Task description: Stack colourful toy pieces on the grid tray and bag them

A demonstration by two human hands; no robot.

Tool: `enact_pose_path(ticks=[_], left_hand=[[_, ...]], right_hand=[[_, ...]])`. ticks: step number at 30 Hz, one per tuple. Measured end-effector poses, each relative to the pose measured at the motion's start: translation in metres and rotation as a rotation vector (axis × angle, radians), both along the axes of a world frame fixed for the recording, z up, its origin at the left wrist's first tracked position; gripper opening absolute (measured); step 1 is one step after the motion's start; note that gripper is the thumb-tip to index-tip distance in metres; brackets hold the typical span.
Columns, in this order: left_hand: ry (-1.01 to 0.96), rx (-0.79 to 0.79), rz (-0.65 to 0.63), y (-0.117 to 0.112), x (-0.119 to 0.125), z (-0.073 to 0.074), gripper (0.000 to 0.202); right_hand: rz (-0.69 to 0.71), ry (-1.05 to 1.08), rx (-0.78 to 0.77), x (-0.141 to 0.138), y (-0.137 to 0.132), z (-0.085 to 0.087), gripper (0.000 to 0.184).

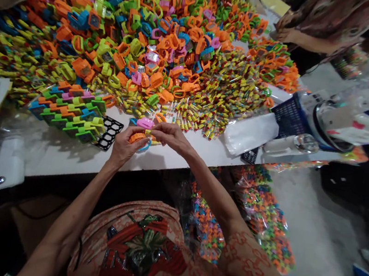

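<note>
My left hand (124,143) is closed around an orange plastic toy piece (136,137) near the front edge of the white table (62,156). My right hand (170,135) pinches a small yellow capsule (148,132) at that piece, fingers pressed together. A pink piece (145,123) and a blue ring (144,145) lie right beside the hands. Behind them spreads a huge heap of orange, green, blue and pink toy pieces (145,34) and a pile of small yellow and red capsules (222,97).
Stacked assembled pieces (70,108) sit on a black grid tray (110,133) to the left. A clear plastic bag (250,132) and blue basket (291,117) lie right. Another person's hand (287,28) works at the far side. Bags of toys (259,215) sit below the table.
</note>
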State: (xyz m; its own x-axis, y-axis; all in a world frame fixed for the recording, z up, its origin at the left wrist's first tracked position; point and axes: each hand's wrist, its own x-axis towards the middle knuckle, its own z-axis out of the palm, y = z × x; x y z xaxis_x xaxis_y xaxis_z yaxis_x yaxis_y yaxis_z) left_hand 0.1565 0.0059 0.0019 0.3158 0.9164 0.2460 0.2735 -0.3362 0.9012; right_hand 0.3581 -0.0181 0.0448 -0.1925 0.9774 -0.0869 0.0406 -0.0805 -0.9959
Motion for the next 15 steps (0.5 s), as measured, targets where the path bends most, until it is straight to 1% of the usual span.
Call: enact_pose_path(ticks=[5,10,13,15], left_hand=[[0.014,0.075,-0.056,0.002,0.002,0.003,0.042],[0.117,0.121,-0.146,0.004,0.000,0.003,0.036],[0.164,0.204,-0.181,0.006,-0.002,0.001,0.035],[0.162,0.267,-0.198,0.010,-0.001,-0.003,0.037]], right_hand=[[0.017,-0.048,-0.024,0.004,-0.002,0.001,0.040],[0.069,-0.123,0.020,0.009,0.001,0.000,0.042],[0.111,-0.213,0.026,0.010,0.004,0.002,0.041],[0.158,-0.253,-0.007,0.013,0.010,0.002,0.041]])
